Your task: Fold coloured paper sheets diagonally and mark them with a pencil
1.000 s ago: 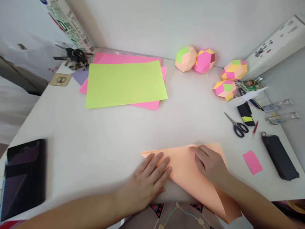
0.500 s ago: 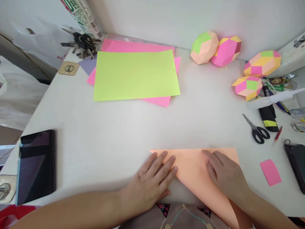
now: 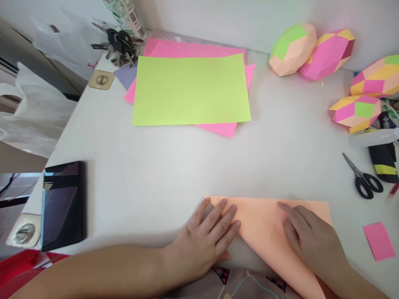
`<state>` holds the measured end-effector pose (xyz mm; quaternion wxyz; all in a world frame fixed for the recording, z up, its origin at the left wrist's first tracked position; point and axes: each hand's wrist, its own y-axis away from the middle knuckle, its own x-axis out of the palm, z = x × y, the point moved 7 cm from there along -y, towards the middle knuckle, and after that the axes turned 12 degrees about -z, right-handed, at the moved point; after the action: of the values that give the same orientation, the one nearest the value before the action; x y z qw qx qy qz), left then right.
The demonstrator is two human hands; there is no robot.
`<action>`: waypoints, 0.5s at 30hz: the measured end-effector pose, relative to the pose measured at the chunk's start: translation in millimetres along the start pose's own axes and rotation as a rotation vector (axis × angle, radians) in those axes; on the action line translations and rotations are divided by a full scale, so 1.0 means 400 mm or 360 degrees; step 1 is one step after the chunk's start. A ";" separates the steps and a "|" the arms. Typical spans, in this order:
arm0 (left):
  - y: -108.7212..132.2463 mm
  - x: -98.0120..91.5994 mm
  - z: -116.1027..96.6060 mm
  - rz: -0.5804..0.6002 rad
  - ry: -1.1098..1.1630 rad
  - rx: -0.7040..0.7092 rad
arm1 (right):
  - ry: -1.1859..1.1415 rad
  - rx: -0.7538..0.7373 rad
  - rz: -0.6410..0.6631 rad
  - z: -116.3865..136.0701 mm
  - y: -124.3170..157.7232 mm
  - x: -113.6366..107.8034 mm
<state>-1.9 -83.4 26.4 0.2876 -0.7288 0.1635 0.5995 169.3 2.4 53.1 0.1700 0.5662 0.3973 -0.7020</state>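
Observation:
A peach sheet of paper [image 3: 264, 232] lies folded into a triangle at the near edge of the white table [image 3: 174, 166]. My left hand [image 3: 207, 243] rests flat on its left corner, fingers stretched out along the slanted fold. My right hand [image 3: 311, 241] lies flat on the paper's right part, fingers extended and pressing down near the top edge. Neither hand holds anything up. The paper's lower tip hangs over the table edge toward my lap.
A lime green sheet [image 3: 190, 89] lies on pink sheets [image 3: 224, 128] at the back. Several coloured paper polyhedra [image 3: 293, 47] stand at the back right. Scissors [image 3: 363, 180], a pink paper scrap [image 3: 378, 241], a dark tablet [image 3: 62, 205] and keys [image 3: 120, 45] are around.
The view has shifted left and down, so everything sits further right and closer. Both hands stay flat on the peach paper, whose top edge now lies straighter.

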 end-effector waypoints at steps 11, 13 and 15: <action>0.000 0.000 0.002 -0.0013 0.0014 -0.0009 | 0.0008 0.0002 0.0019 -0.006 -0.004 0.001; 0.001 0.001 0.002 -0.0001 0.0012 -0.0011 | 0.0011 -0.0009 0.0008 -0.004 -0.004 0.001; 0.002 0.003 0.002 0.0016 0.0011 -0.0014 | 0.0009 -0.0016 0.0000 -0.003 -0.004 0.001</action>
<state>-2.7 -83.3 25.2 0.2808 -0.7313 0.1655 0.5992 168.7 4.5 53.3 0.1718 0.5672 0.4014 -0.6983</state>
